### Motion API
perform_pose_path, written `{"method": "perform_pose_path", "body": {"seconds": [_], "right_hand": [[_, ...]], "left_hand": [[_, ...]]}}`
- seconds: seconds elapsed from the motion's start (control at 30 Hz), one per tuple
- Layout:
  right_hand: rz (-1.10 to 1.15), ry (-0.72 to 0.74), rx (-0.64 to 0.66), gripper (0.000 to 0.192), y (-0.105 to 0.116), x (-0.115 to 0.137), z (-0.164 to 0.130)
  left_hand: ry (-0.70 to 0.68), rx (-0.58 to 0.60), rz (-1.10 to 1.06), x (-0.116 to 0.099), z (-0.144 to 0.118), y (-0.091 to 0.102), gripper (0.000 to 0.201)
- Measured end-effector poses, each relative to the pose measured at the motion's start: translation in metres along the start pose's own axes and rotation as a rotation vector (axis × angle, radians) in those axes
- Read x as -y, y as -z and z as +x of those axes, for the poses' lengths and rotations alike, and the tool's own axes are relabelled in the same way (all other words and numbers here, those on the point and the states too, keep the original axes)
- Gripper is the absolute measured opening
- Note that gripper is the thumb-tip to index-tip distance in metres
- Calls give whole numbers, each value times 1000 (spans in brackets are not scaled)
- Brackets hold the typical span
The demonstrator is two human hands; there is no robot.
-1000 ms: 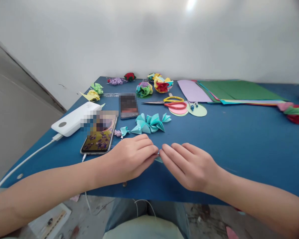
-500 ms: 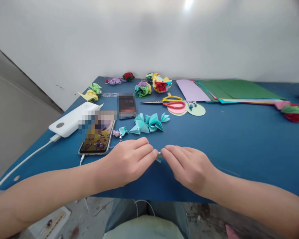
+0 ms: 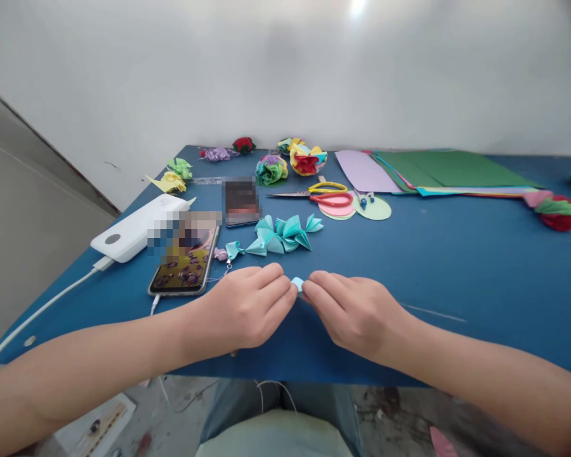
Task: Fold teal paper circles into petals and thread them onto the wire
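Between my fingertips, above the front of the blue table (image 3: 457,260), is a small piece of light-blue paper (image 3: 297,285). My left hand (image 3: 252,304) pinches its left side, and my right hand (image 3: 349,308) pinches the right side. Most of the paper is hidden by the fingers. Just beyond my hands lie several folded turquoise paper pieces (image 3: 285,235) in a cluster. A smaller turquoise piece (image 3: 235,250) sits left of them, close to a lilac bead-like thing (image 3: 220,254).
A phone (image 3: 185,260) and a white power bank (image 3: 140,228), both cabled, lie at left; a dark phone (image 3: 242,203) is behind. Scissors (image 3: 330,195) rest partly on paper circles (image 3: 378,208). Coloured sheets (image 3: 457,171) and crumpled paper flowers (image 3: 308,160) line the back. Another flower (image 3: 560,212) is at right.
More of the light-blue paper shows between my fingertips, its piece now turned up as a small rounded flap. My hands stay almost in place.
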State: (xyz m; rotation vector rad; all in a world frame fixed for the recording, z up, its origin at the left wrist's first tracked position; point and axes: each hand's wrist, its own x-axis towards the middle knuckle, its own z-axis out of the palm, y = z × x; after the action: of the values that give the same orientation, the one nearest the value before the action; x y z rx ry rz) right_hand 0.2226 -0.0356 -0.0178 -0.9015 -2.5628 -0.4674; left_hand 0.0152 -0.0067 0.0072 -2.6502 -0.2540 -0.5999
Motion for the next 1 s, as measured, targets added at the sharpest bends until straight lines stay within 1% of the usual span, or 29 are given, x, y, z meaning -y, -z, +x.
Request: {"method": "perform_pose_path", "body": {"seconds": [0.1,0.2,0.37,0.6,0.8,1.0], "right_hand": [[-103,99,-105,15,3,-1,3],[-163,149,-146,18,5,-1,5],[-205,143,-133,16,3,3,5],[-167,116,-101,19,2,3,4],[-151,157,-145,15,7,-2,4],[-188,187,-137,17,4,-1,2]], "left_hand": [[7,-2,-6,0,-1,-1,13],[12,8,6,0,-1,-1,13],[22,19,-14,0,-1,-1,13],[9,-44,-39,0,-1,1,15],[1,-15,-27,1,-1,1,14],[-2,0,-13,0,-1,0,15]]}}
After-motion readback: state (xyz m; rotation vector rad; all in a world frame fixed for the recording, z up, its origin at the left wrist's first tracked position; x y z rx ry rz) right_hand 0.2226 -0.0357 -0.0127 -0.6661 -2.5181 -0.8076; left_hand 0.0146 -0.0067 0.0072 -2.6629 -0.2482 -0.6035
